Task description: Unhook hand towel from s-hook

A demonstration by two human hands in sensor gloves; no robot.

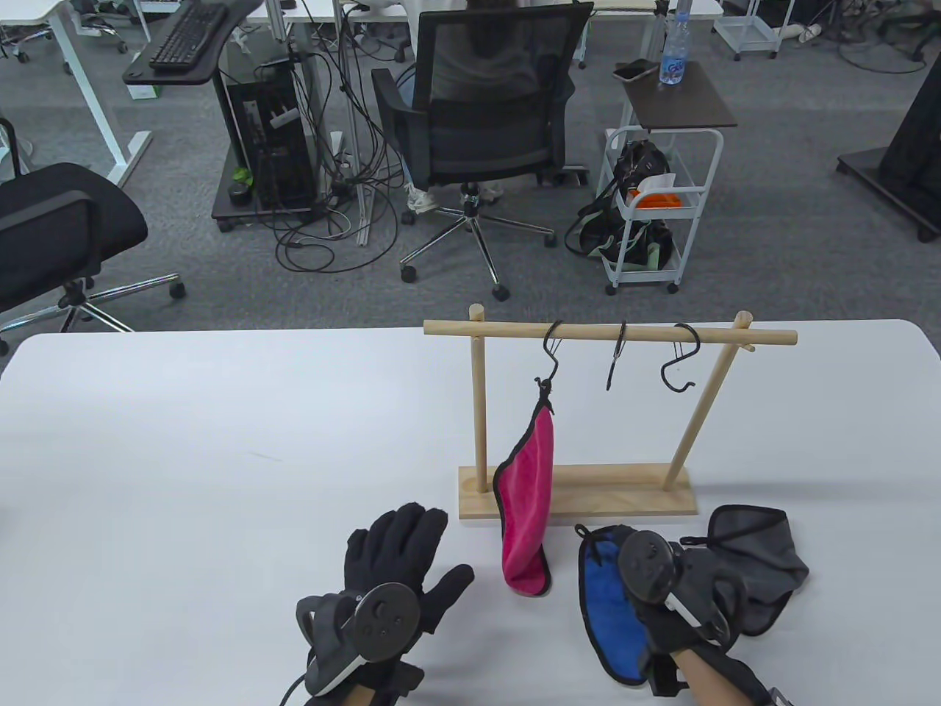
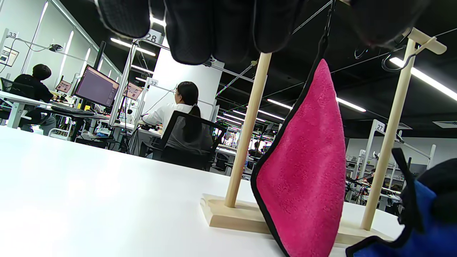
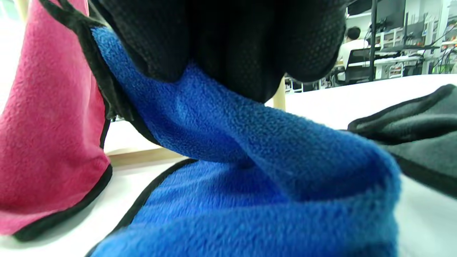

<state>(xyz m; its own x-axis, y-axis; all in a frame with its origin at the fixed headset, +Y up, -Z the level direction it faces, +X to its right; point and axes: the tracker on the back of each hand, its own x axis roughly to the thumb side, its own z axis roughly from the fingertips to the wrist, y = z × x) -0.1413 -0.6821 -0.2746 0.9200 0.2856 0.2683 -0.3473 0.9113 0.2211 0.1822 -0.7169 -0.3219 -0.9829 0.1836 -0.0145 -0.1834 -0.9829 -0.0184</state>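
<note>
I see the pink towel (image 1: 526,500) hanging by its loop from the left s-hook (image 1: 550,351) on the wooden rack (image 1: 581,501), bottom edge on the table (image 1: 184,456). My left hand (image 1: 401,570) lies flat, fingers spread, touching nothing. My right hand (image 1: 673,588) presses on the blue towel (image 1: 610,610), possibly pinching it; grey towel (image 1: 764,559) just beside

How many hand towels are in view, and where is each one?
3. The pink towel hangs from the left s-hook on the rack. The blue towel lies on the table under the right hand. The grey towel lies just right of it.
</note>
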